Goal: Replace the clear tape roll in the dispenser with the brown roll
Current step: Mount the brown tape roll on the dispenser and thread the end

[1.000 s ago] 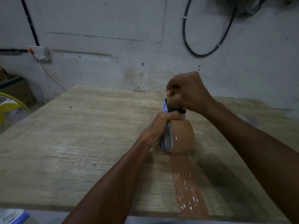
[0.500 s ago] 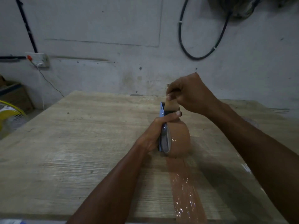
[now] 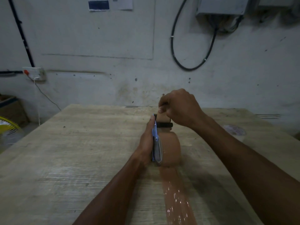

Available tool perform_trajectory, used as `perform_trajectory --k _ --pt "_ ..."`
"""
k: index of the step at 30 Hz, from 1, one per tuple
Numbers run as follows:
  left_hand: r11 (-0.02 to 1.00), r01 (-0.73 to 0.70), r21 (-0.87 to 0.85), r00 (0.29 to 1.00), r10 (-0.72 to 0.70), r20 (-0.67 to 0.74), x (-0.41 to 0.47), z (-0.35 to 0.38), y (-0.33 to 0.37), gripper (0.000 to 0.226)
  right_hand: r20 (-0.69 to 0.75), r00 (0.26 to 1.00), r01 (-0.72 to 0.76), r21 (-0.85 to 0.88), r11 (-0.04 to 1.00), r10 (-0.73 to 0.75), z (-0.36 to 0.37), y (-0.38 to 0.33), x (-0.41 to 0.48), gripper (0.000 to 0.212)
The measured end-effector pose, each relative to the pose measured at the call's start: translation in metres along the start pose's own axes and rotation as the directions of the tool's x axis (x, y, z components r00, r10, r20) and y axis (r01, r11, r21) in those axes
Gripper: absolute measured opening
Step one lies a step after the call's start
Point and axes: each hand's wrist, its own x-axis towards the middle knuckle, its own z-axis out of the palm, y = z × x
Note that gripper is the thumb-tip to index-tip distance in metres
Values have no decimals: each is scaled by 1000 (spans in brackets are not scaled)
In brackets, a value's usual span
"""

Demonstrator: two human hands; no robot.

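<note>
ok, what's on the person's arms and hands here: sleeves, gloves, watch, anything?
Nothing worn that shows. Both forearms are bare up to the frame edge, with no sleeve cuff in view. The left hand and right hand have no gloves, and no rings, watch or wristband are visible. The lighting is dim, so small marks cannot be ruled out.

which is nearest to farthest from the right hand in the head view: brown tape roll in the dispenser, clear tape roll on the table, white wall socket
From the right hand:
1. Brown tape roll in the blue dispenser, just below the hand.
2. Clear tape roll, flat on the wooden table to the right.
3. White wall socket, far left on the wall.
</note>
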Motion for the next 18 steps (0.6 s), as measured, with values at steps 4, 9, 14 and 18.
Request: perform_trajectory --k 4,9,14,18 --pt "997 -61 52 998 61 -7 1 1 -2 60 -29 999 37 -68 997 -39 -5 -8 -5 12" --pt "996 -67 63 998 67 11 2 0 -2 56 -110 988 97 -122 988 -111 -1 -6 -10 7" --pt "996 -56 74 998 56 3 5 0 -3 56 -194 964 167 -96 981 -183 5 -2 -21 6" --pt "996 -46 81 999 48 -19 5 -1 -3 60 -166 973 154 -48 987 -160 4 3 -22 3"
